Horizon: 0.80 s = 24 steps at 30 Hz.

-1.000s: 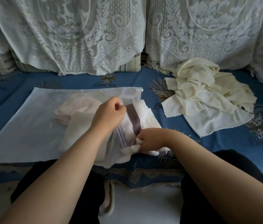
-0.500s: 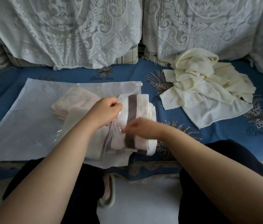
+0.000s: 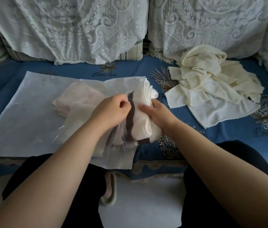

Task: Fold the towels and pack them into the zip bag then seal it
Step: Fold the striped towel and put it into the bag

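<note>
A large translucent zip bag (image 3: 23,112) lies flat on the blue sofa seat, its mouth facing right. Inside it a folded pale pink towel (image 3: 74,97) shows through the plastic. My left hand (image 3: 112,111) pinches the upper flap of the bag's mouth and holds it up. A folded white towel with a brown stripe (image 3: 140,127) sits halfway in the mouth. My right hand (image 3: 158,114) lies on it, fingers pressed against its right side. A heap of unfolded cream towels (image 3: 212,89) rests to the right.
White lace covers (image 3: 80,27) hang over the sofa back behind the bag. The blue patterned seat cover (image 3: 228,137) ends at a trimmed front edge near my knees. A slipper (image 3: 109,193) lies on the pale floor between my legs.
The striped towel has gone further into the bag's mouth. My right hand moved from its lower end up onto its right side. My left hand stays on the flap.
</note>
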Available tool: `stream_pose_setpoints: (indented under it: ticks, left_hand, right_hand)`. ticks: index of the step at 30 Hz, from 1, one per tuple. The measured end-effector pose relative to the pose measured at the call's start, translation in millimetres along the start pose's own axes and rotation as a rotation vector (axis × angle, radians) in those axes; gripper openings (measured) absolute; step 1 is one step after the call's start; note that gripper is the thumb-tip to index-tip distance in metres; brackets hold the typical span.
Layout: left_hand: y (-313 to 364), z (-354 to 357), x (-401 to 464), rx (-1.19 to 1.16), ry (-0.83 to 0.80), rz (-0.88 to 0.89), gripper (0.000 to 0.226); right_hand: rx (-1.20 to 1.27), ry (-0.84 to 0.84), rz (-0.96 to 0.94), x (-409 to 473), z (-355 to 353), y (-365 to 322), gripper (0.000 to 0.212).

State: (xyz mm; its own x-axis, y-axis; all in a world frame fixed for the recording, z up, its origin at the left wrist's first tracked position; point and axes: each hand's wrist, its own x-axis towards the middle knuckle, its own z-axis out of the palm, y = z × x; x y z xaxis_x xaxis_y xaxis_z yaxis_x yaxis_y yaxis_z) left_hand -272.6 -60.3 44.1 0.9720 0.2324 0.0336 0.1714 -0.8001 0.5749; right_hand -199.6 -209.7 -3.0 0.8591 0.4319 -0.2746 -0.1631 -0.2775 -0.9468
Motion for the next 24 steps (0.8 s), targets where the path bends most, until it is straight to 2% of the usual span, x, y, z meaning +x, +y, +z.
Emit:
stream_pose_setpoints:
  ticks: [2,4,5,9,11,13,15,16,19,21,23,24]
  left_hand:
    - [-2.3,1.2,1.4,-0.050,0.044,0.033,0.027]
    - [-3.7,2.3,2.9,-0.162,0.056,0.052,0.035]
    - [-3.8,1.7,1.9,-0.218,0.055,0.053,0.036]
    - [-2.9,-5.8,-5.6,-0.368,0.064,0.055,0.027]
    - [-7.0,-6.6,-6.8,-0.437,0.052,0.035,0.024]
    - [-11.9,-5.3,-5.9,-0.520,0.005,-0.023,0.022]
    - [-14.8,-3.3,-3.9,-0.679,-0.031,-0.067,0.021]
    - [-13.5,-3.1,-3.0,-0.764,-0.031,-0.075,0.019]
    - [-10.4,-3.6,0.9,-0.828,0.052,-0.040,0.024]
    - [-12.0,-6.6,2.9,-0.796,0.113,-0.057,0.024]
    - [-14.6,-11.4,4.9,-0.744,0.136,-0.107,0.023]
    - [-16.5,-13.0,6.0,-0.711,0.141,-0.134,0.024]
  right_hand:
    - [-0.270,-0.023,0.004,3.3,5.8,1.8,0.041]
    - [-0.524,-0.031,0.103,6.2,13.5,8.6,0.047]
    - [-0.503,-0.031,0.135,8.4,17.2,10.3,0.051]
    - [-0.084,-0.022,0.141,19.5,32.1,7.1,0.047]
    - [-0.095,-0.031,0.166,29.2,40.1,11.1,0.048]
    - [-0.117,-0.049,0.193,34.8,52.6,10.6,0.035]
    - [-0.079,-0.122,0.163,38.2,68.2,6.6,0.014]
    - [-0.029,-0.185,0.137,40.8,76.8,6.7,0.011]
    - [0.110,-0.390,0.102,39.7,94.5,1.8,0.015]
    - [0.005,-0.425,0.093,35.8,94.5,-7.8,0.024]
    - [-0.268,-0.368,0.038,39.0,88.4,-13.1,0.011]
    - [-0.412,-0.333,0.016,41.8,81.2,-12.4,0.020]
